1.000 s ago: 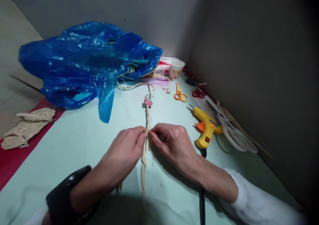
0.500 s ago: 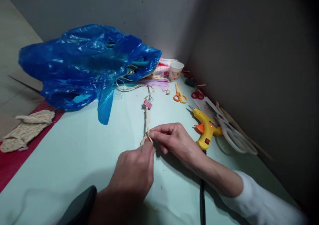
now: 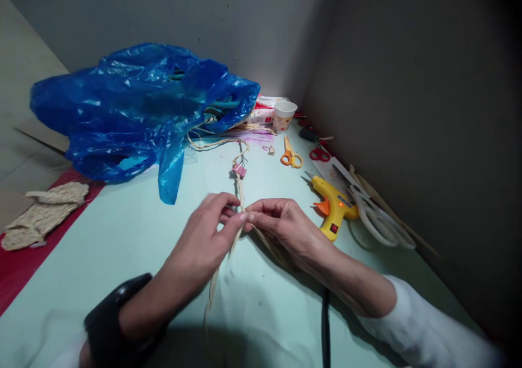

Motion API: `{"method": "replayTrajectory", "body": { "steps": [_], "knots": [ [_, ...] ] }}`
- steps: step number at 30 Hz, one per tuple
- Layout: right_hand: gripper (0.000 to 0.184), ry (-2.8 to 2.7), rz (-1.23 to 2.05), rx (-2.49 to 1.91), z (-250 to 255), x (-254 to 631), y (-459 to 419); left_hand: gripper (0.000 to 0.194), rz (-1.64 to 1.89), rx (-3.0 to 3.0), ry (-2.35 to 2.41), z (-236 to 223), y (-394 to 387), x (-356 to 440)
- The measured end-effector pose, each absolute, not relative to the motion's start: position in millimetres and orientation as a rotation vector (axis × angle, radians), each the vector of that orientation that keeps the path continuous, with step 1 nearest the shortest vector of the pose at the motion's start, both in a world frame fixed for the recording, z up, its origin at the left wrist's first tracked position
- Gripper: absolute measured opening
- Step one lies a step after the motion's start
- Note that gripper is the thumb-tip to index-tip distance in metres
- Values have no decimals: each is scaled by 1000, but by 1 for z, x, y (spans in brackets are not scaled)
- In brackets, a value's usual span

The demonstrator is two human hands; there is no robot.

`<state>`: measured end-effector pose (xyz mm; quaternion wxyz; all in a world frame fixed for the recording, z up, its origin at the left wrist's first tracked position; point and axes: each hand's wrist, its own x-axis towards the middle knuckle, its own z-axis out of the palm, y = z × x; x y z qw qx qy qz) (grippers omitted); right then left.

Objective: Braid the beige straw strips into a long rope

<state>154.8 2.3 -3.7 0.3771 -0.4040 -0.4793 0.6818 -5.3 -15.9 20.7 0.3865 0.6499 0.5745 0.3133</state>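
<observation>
A thin braid of pale, straw-like strands [image 3: 240,187] runs toward me from a pink binder clip [image 3: 239,170] that grips it. At its near end my left hand [image 3: 210,224] pinches the strands between thumb and fingers. Right beside it, fingertips almost touching, my right hand [image 3: 281,224] pinches the strands too. Loose strand ends [image 3: 212,289] hang below the left hand, and another strand trails under the right fingers. Beyond the clip the braid curves left toward a blue plastic bag [image 3: 134,107].
On the pale green table [image 3: 134,226], a yellow glue gun [image 3: 335,205] with its cord lies to the right. Near it are orange scissors [image 3: 291,153], red-handled scissors [image 3: 320,154], large white-handled scissors [image 3: 373,216] and a paper cup [image 3: 284,116]. Woven straw pieces [image 3: 47,213] lie far left.
My left hand has turned and risen from below the braid to its left side, now pinching beside the right hand. Loose strand ends have come into view. The right hand has barely moved.
</observation>
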Motion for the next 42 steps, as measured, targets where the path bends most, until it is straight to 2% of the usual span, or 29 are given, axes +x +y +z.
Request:
{"method": "replayTrajectory", "body": {
  "steps": [3, 7, 18, 23, 30, 37, 42],
  "knots": [
    [20, -1214, 1779, -990, -3, 155, 2, 17, 637, 1374, 1158, 18, -3, -6],
    [18, -1349, 1660, -1054, 0, 157, 2, 15, 580, 1184, 1005, 13, -3, -6],
    [15, -1630, 1374, -1278, 3, 162, -3, 5, 692, 946, 1030, 5, -5, -7],
    [11, -1720, 1340, -1258, -3, 160, -5, 11, 615, 1002, 1067, 5, -7, -10],
    [9, -1927, 1039, -1285, 2, 156, -13, 27, 712, 1070, 1203, -2, -6, -5],
    [21, -2223, 720, -1405, 15, 159, -14, 35, 718, 1202, 1330, -15, -4, -8],
    [20, -2336, 549, -1441, 20, 162, -17, 36, 765, 1279, 1345, -19, -4, -9]
  ]
}}
